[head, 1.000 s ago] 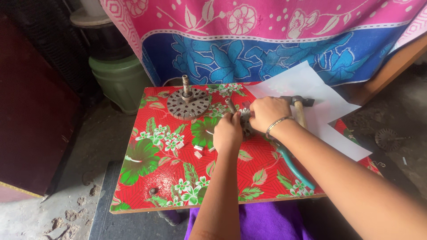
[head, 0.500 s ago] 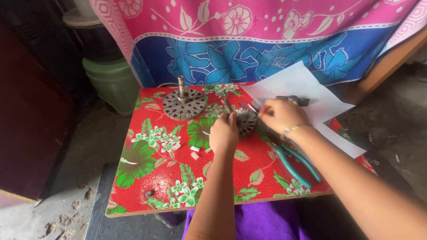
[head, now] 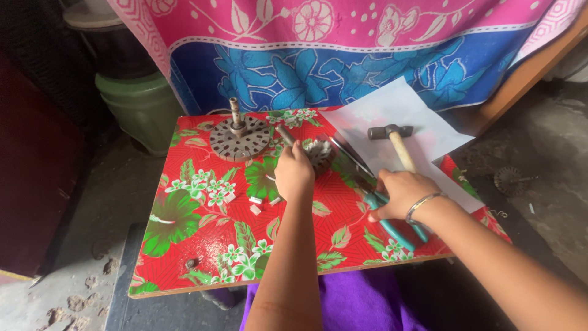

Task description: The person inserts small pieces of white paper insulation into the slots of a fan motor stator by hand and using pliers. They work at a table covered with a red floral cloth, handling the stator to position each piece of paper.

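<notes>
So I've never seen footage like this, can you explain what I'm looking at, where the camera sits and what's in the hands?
The camera sits on a person's head, looking down at their own two bare hands. A small board covered in red floral cloth serves as the work surface. The left hand rests on a small round toothed metal part. The right hand has its grip on teal-handled pliers. Nearby lie a larger slotted metal disc with an upright shaft, a wooden-handled hammer on white paper, and small white bits.
</notes>
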